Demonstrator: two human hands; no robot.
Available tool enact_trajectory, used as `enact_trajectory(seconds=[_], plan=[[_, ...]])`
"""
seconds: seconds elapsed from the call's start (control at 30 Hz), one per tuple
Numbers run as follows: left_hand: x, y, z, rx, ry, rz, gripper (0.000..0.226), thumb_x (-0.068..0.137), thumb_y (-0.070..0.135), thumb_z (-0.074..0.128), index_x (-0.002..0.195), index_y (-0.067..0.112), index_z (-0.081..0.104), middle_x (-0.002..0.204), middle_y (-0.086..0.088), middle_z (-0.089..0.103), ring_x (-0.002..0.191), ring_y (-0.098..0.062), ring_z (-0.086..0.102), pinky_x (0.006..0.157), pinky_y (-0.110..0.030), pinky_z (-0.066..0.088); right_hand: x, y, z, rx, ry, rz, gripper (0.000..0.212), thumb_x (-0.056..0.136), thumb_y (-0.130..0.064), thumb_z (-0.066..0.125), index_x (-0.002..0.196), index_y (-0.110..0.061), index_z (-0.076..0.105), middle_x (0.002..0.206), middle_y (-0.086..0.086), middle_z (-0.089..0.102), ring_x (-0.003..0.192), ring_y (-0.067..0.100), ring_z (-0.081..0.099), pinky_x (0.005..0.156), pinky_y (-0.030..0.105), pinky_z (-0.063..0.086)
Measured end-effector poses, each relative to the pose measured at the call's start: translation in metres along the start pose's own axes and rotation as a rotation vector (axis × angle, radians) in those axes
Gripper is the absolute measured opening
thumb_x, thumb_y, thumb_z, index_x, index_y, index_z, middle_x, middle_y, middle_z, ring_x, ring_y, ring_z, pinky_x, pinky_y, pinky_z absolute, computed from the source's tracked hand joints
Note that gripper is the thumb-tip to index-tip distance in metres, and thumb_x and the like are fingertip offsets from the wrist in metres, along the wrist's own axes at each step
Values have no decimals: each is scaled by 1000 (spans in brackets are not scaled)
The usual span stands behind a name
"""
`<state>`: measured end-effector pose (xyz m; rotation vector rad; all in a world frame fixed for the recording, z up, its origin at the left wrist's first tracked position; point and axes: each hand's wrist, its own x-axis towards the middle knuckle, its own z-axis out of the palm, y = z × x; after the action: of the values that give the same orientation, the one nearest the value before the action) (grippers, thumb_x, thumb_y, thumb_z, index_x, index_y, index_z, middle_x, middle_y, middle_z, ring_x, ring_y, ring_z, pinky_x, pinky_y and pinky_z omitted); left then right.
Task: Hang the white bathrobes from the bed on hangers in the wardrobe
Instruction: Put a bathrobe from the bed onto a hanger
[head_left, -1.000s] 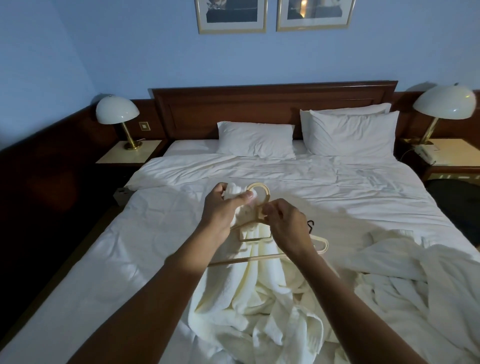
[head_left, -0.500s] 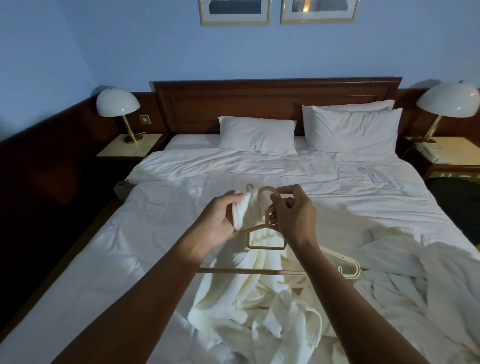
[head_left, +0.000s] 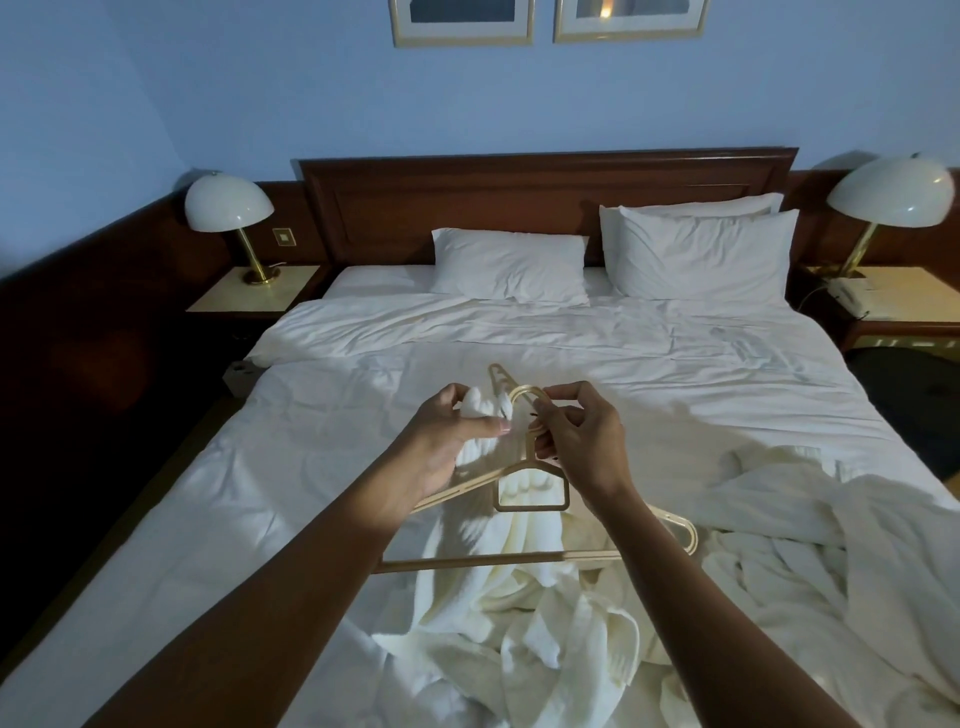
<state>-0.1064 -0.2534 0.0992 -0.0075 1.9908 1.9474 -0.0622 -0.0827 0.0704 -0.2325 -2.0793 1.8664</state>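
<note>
**Head view: fitting stage, nothing hung yet**

Grips with left hand (head_left: 457, 441) a bunched fold of soft white terry-cloth bathrobe (head_left: 519, 597), fingers and thumb curled round it. Pinches with right hand (head_left: 576, 447) the neck of slim cream plastic hanger (head_left: 470, 483), just under its round hook (head_left: 524, 389), fingertips closed on it. Holds both raised above the bed and almost touching. Probably done so that the cloth hangs free and can be brought onto the hanger. Cannot tell which part of the robe sits in the left hand, collar or loop. Behind the hook, one more pale slotted tip (head_left: 497, 373); cannot tell if from another hanger.

Looks thick, limp and heavy, this robe. Falls from the left hand behind the hanger and past its lower bar, into a crumpled heap on wide bed with white wrinkled duvet (head_left: 571, 353), at the foot end. By judgement, not yet on the hanger's shoulders.

To the right on the same bed, second white bathrobe (head_left: 831, 519), also crumpled, apart from both hands. Further out, white pillows (head_left: 509, 265) against dark wooden headboard (head_left: 545, 192), and domed white lamp (head_left: 228, 202) at each side. No wardrobe in view.
</note>
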Motion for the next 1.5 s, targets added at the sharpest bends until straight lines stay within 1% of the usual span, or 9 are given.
enact_trajectory(seconds=[0.27, 0.5, 0.6, 0.83, 1.03, 1.17, 1.3, 1.4, 1.5], plan=[[1, -3, 22, 191, 61, 60, 59, 74, -2, 85, 119, 14, 51, 108, 0, 59, 91, -13, 61, 67, -25, 47, -5, 8, -4, 57, -94, 24, 7, 102, -12, 61, 106, -7, 62, 71, 17, 71, 54, 25, 62, 54, 35, 53], [4, 11, -7, 23, -293, -78, 62, 77, 1, 77, 133, 10, 50, 111, -17, 67, 97, -29, 70, 80, -40, 55, -13, 6, -11, -200, -195, -116, 7, 101, -11, 61, 100, -16, 66, 75, 3, 73, 63, 18, 68, 59, 33, 53], [5, 16, -14, 263, -272, 18, 56, 82, 3, 80, 131, 17, 55, 124, -15, 65, 119, -31, 61, 99, -36, 46, -11, -3, -11, -288, -206, -195, 4, 95, -15, 70, 99, -17, 70, 79, -3, 74, 66, 9, 71, 61, 23, 53], [-1, 50, -6, 720, -324, 287, 39, 81, 1, 73, 111, 27, 70, 111, 9, 72, 109, -5, 66, 84, -23, 50, 6, -15, -13, -461, -257, -290, 66, 82, -31, 85, 137, -27, 49, 126, -7, 51, 88, 6, 65, 75, 20, 55], [-17, 70, 11, 870, -238, 599, 27, 84, 4, 70, 98, 24, 81, 96, 16, 76, 84, 6, 66, 69, -10, 47, 25, -28, -22, -634, -370, -293, 13, 95, -27, 70, 104, -20, 63, 86, -6, 69, 80, 15, 63, 66, 29, 45], [-14, 54, 13, 767, -136, 738, 40, 86, 4, 70, 120, 26, 69, 114, 14, 72, 106, 5, 65, 83, -9, 48, 29, -33, -30, -531, -346, -319, 11, 93, -21, 68, 103, -22, 65, 87, -6, 72, 80, 14, 68, 67, 33, 52], [-7, 24, 5, 871, 45, 944, 51, 87, 1, 71, 131, 23, 58, 124, 5, 51, 84, 0, 55, 73, -14, 48, 28, -33, -35, -541, -274, -288, 14, 91, -14, 64, 99, -25, 59, 85, -8, 69, 78, 8, 64, 62, 25, 45], [15, -10, -34, 884, 157, 801, 35, 88, 6, 70, 116, 25, 61, 112, 5, 56, 74, -3, 54, 71, -22, 48, 29, -37, -47, -468, -166, -231, 9, 93, -17, 64, 94, -20, 56, 82, -6, 68, 78, 12, 65, 64, 29, 47], [25, -41, -66, 749, -20, 310, 39, 77, 39, 74, 114, 34, 64, 107, 10, 70, 92, -10, 69, 80, -29, 56, 33, -48, -57, -441, -137, -223, 9, 93, -16, 64, 94, -17, 55, 82, -1, 69, 78, 21, 68, 68, 38, 52]])
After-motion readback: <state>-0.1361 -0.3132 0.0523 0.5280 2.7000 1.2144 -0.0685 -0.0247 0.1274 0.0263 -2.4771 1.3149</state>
